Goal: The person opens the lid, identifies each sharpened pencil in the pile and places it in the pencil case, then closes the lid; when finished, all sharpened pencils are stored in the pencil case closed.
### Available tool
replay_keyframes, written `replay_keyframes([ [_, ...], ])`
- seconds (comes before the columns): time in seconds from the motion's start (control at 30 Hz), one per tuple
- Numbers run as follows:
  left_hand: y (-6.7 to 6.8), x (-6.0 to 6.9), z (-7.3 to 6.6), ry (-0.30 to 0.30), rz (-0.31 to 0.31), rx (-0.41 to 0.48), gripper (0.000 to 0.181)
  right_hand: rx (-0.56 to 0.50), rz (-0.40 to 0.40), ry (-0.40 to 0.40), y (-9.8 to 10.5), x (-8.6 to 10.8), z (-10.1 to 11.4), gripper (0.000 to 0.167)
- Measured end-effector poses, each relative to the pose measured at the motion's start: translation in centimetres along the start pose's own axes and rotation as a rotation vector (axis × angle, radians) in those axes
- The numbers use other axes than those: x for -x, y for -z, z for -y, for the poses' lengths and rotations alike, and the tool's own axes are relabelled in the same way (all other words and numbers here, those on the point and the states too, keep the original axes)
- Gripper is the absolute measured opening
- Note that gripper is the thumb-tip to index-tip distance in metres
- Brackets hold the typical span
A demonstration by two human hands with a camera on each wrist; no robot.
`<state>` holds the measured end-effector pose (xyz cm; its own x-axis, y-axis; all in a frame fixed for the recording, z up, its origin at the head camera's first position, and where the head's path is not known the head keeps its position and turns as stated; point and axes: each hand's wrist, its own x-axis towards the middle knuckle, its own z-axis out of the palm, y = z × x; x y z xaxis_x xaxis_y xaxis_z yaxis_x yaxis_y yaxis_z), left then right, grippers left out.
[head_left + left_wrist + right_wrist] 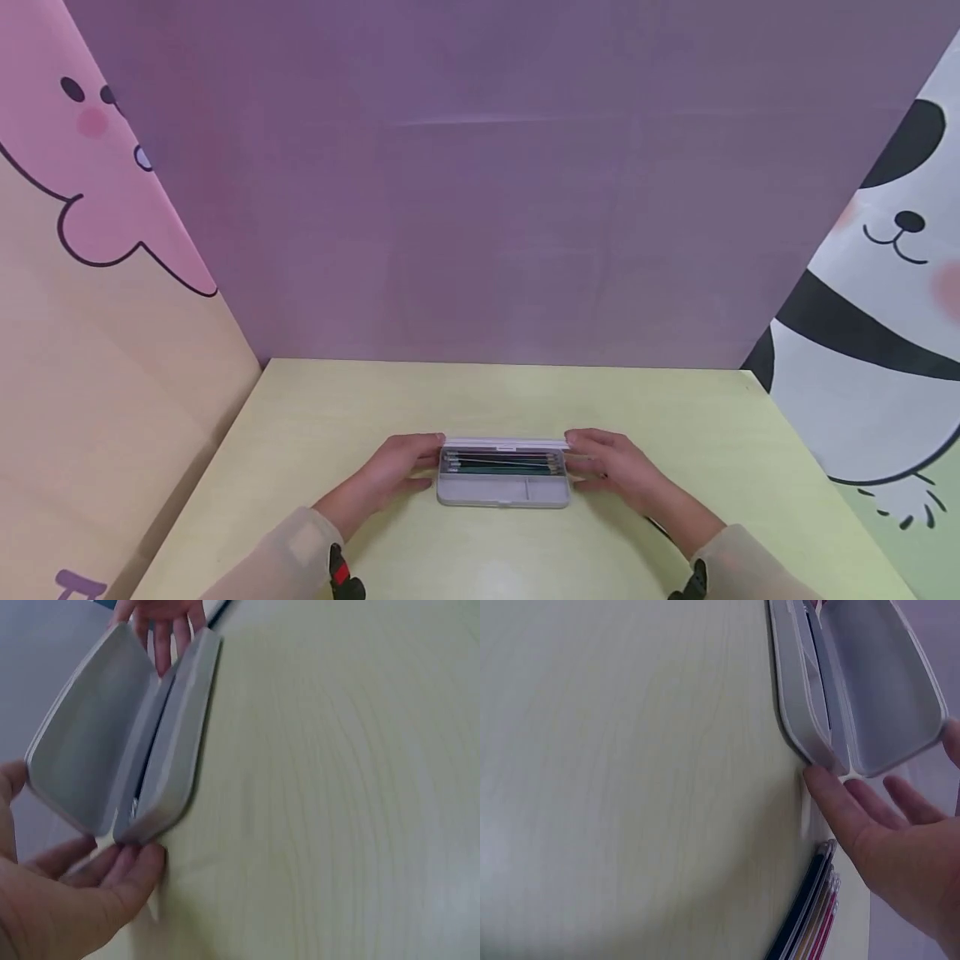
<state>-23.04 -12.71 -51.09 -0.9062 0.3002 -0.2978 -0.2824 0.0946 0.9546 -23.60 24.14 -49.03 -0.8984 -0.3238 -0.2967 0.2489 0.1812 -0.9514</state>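
A pale grey pencil case [504, 492] lies on the table with its lid [97, 735] raised and several dark pencils [504, 463] along its back half. At its left end is my left hand [401, 467], index fingertip touching the lid's corner and thumb beside the base. My right hand [611, 467] mirrors this at the other end, its index finger at the lid's corner and its thumb [832, 791] against the base. Neither hand's fingers are curled round the case. In the right wrist view, more slim sticks like pencils [810, 907] lie close by my right hand, mostly hidden by the forearm in the head view.
The light wood table [337, 392] runs back to a purple wall [495, 208]. A side panel with a pink cartoon [112, 167] stands at the left, and one with a panda [885, 333] at the right.
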Motion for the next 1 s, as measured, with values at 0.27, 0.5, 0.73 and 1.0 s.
replay_keyframes([
  [0.27, 1.5, 0.3, 0.7, -0.062, 0.113, -0.209, 0.080, 0.126, 0.128, 0.073, 0.6, 0.3, -0.8, 0.067],
  [0.5, 1.3, 0.5, 0.9, -0.173, 0.062, -0.561, 0.082, 0.311, 0.131, 0.203, 0.3, 0.1, -1.4, 0.072],
  [0.73, 1.4, 0.1, 1.6, -0.268, 0.039, -0.744, 0.082, 0.503, 0.080, 0.247, -0.2, -0.2, -1.5, 0.078],
  [1.0, 1.3, -0.1, 1.9, -0.289, 0.050, -0.774, 0.084, 0.588, 0.062, 0.227, -0.5, -0.1, -1.2, 0.081],
])
